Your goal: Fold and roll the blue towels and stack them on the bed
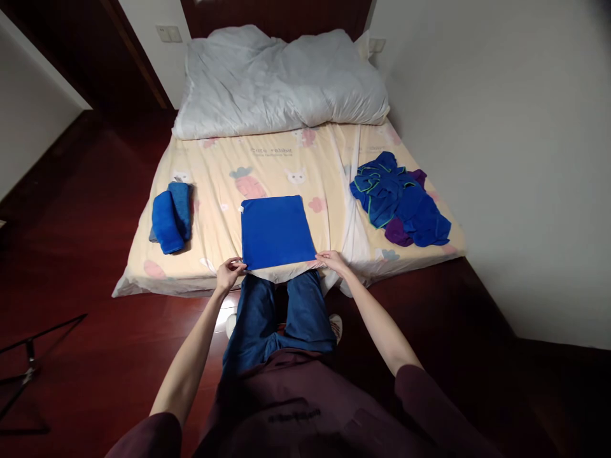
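Note:
A blue cloth (pixel 277 230) lies flat as a near square at the front edge of the bed, with a small white tag at its far left corner. My left hand (pixel 230 273) pinches its near left corner between thumb and fingers. At the near right corner, my right hand (pixel 333 259) is closed on the cloth's edge in the same way. To the left rest folded blue cloths (pixel 167 219), one leaning over another. A loose heap of blue and purple cloths (pixel 396 197), some with green edging, lies to the right.
The bed (pixel 214 165) wears a cream sheet with carrot and rabbit prints. A bunched white quilt (pixel 286 83) covers its head end. A white wall (pixel 515 159) stands close on the right. Black metal legs (pixel 31 366) stand on the dark red floor (pixel 109 343) at the left.

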`<state>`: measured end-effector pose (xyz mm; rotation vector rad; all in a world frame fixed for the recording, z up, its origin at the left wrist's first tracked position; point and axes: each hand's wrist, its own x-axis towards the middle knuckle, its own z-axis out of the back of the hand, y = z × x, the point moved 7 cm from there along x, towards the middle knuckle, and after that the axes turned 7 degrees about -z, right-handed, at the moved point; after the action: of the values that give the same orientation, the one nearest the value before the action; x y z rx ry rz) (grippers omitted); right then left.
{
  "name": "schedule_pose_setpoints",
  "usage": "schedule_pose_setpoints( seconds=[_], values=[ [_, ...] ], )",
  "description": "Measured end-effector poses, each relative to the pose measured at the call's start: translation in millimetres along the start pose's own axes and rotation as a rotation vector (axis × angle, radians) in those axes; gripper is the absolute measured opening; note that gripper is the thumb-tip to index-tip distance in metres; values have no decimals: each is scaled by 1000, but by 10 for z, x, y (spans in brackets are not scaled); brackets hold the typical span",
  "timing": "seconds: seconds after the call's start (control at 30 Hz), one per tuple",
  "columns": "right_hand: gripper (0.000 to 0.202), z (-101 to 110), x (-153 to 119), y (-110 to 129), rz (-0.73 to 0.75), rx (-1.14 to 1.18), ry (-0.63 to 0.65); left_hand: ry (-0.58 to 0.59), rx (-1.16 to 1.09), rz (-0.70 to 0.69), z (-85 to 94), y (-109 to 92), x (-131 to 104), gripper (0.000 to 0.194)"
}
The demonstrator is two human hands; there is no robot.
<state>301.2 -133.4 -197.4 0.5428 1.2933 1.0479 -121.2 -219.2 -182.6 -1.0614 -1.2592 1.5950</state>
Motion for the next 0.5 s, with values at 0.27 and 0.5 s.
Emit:
schedule_pose_setpoints(
  seconds=[0.27,0.5],
  values=[
    [34,19,-9,-14,-8,6,1,-5,80,-43,86,5,-100,60],
    [40,14,74,13,5,-27,56,162,102,58,74,14,241,74]
  ],
)
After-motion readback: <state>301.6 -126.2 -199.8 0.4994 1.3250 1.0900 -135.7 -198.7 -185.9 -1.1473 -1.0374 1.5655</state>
